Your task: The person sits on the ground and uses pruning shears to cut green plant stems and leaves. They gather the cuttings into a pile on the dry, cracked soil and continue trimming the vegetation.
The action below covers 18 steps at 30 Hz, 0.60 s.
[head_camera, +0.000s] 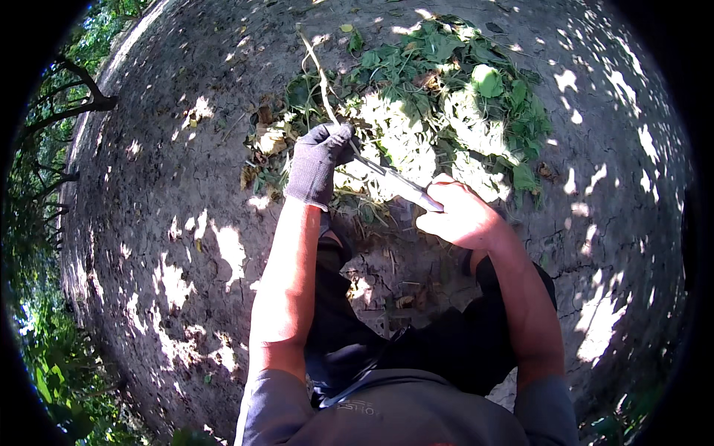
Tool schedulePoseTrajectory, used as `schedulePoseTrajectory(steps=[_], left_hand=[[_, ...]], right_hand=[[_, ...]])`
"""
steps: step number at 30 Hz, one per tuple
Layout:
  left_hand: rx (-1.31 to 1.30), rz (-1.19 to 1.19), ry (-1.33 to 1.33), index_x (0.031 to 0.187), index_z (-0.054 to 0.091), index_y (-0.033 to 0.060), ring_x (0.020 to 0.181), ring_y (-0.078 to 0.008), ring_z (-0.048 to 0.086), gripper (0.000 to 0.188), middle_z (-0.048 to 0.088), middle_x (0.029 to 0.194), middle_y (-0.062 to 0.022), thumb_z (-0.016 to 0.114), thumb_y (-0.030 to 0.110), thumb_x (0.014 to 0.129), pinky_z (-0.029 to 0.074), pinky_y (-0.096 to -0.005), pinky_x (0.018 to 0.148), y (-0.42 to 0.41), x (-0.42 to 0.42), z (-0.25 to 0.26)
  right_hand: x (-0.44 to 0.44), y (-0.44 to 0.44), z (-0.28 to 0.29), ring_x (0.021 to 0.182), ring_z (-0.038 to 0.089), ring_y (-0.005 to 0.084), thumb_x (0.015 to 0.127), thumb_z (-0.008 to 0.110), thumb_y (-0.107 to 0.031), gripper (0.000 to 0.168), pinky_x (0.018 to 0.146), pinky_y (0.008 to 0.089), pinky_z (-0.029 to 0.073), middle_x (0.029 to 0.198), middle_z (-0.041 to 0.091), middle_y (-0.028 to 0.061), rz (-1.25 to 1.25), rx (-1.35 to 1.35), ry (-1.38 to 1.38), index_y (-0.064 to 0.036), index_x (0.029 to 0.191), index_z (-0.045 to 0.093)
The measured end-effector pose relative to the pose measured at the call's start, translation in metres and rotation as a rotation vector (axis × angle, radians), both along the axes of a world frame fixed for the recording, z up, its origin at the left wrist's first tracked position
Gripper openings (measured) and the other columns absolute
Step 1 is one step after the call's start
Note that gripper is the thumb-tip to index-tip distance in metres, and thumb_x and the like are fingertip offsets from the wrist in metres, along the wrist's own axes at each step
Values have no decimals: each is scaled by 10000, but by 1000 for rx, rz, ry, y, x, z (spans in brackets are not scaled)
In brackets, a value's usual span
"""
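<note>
My left hand, in a dark knit glove, is closed around a thin pale stem that sticks up past the fist, with some thin strands near its upper end. Bare, my right hand grips a knife whose blade points up and left toward the glove. The blade lies against or close beside the lower part of the stem; glare hides the exact contact. Beneath and beyond both hands spreads a pile of green leaves and cut stems, partly in bright sun.
Cracked dry soil with scattered dead leaves and sun patches surrounds the pile. My bent legs in dark trousers are just below the hands, with dark footwear at either side. Bare branches and green foliage stand along the left rim.
</note>
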State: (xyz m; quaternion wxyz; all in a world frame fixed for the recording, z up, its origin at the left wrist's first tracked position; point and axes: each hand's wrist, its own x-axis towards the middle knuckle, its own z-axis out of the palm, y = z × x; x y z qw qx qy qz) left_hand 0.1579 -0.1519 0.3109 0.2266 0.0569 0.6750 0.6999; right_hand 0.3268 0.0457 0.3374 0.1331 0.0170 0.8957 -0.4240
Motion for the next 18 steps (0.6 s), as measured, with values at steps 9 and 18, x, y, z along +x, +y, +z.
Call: schedulePoseTrajectory(steps=[9,18], left_hand=[[391,109,-116,1094,637,17,765,-193,657,242,670,906,-66,587,215,964,569,-357,709,-25,-17,1],[527,166,-259,1125,601,33,796,-209,681,219,675,916,-85,528,195,998,583,-371,723,-32,-16,3]], right_hand=[[8,12,-6,634,559,116,834,649,-89,187,586,272,433,755,594,58,-130,-758,-47,34,973,670],[20,-4,-27,855,630,158,857,591,-80,314,746,287,497,962,668,125,-213,-1140,-178,109,1107,623]])
